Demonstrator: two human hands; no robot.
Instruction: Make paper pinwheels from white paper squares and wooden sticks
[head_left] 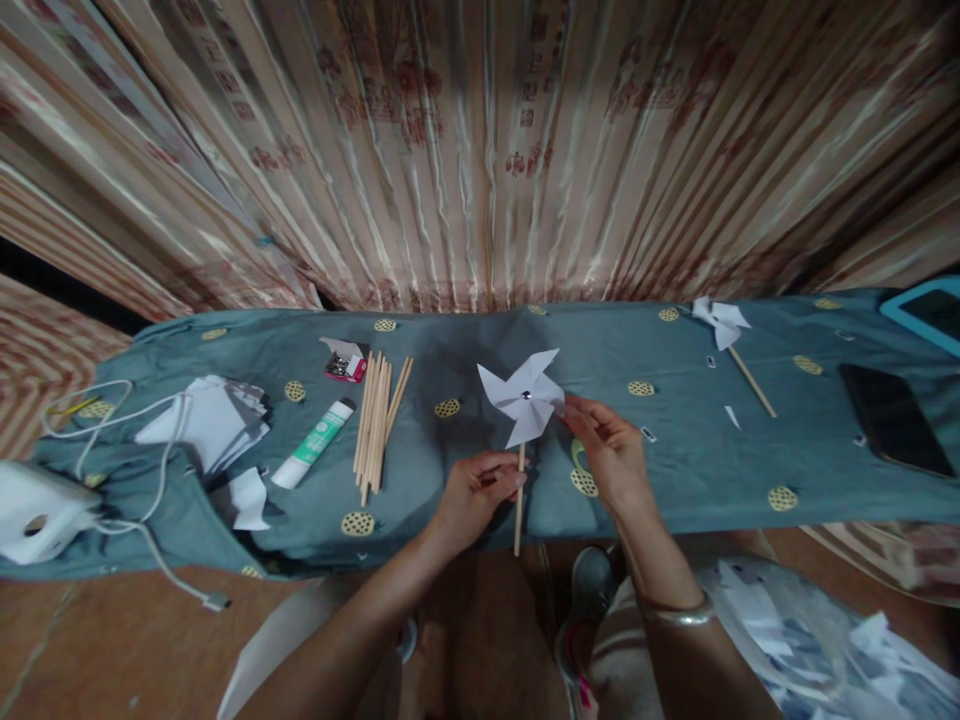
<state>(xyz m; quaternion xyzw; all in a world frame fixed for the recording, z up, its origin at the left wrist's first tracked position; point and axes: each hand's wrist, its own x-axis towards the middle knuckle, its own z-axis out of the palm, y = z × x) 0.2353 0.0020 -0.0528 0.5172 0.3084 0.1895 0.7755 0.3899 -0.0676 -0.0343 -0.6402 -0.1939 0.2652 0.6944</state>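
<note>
A white paper pinwheel (517,405) with a silver pin at its centre stands upright on a wooden stick, over the near half of the cloth. My left hand (480,490) is closed round the stick below the blades. With thumb and fingers, my right hand (607,445) pinches the tip of the right-hand blade. Partly behind the right hand lies a green ring-shaped object (578,455), its kind unclear. A second pinwheel (724,322) rests on the cloth farther right.
On the green pineapple-print cloth (465,350) are bundled wooden sticks (379,420), a glue stick (313,443), a small box of pins (345,362) and stacked paper pieces (214,420). A white device (45,510) with cables sits left, a phone (892,420) right. Behind hangs a curtain (480,150).
</note>
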